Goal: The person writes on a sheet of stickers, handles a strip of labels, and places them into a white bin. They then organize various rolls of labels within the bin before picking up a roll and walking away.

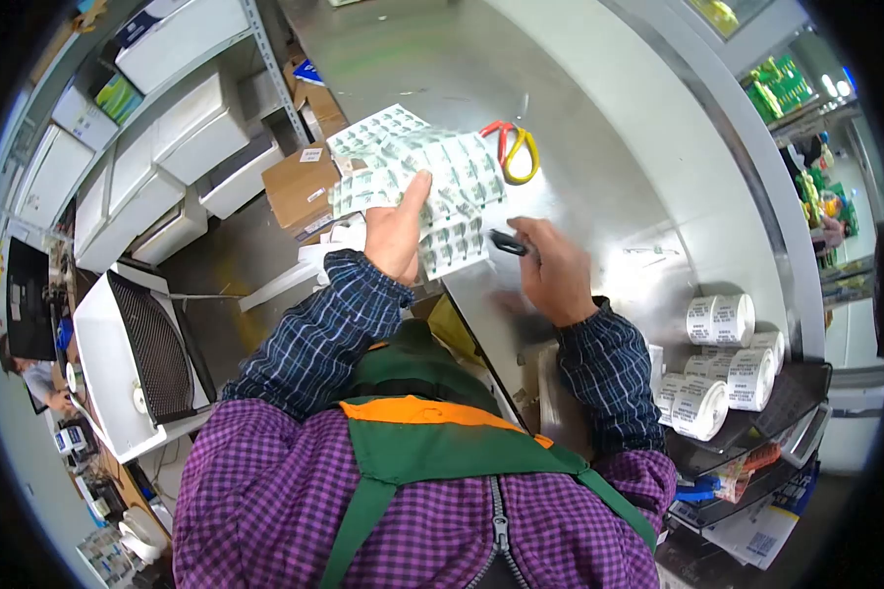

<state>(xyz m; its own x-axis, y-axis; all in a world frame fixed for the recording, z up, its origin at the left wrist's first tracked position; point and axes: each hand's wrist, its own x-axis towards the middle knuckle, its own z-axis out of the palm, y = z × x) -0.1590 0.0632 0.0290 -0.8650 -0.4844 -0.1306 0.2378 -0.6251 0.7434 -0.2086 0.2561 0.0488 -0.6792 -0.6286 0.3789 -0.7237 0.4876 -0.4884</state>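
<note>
My left hand [395, 234] is closed on a bunch of white sheets printed with rows of small dark marks [447, 169], thumb on top. The sheets are bent and partly overlap, held above the metal table [599, 147]. To the right of them, my right hand [558, 273] has its fingers closed around a short black tool [507, 242]; its exact kind does not show. The tool's end points toward the sheets, with a small gap between. Scissors with red and yellow handles [533, 147] lie on the table just beyond the sheets.
A cardboard box [300, 191] stands left of the sheets. Rolls of printed labels [746, 378] are stacked at the table's right side, by a black tray rack [776, 417]. White bins [201, 123] fill a shelf at left. Another person [39, 378] is at far left.
</note>
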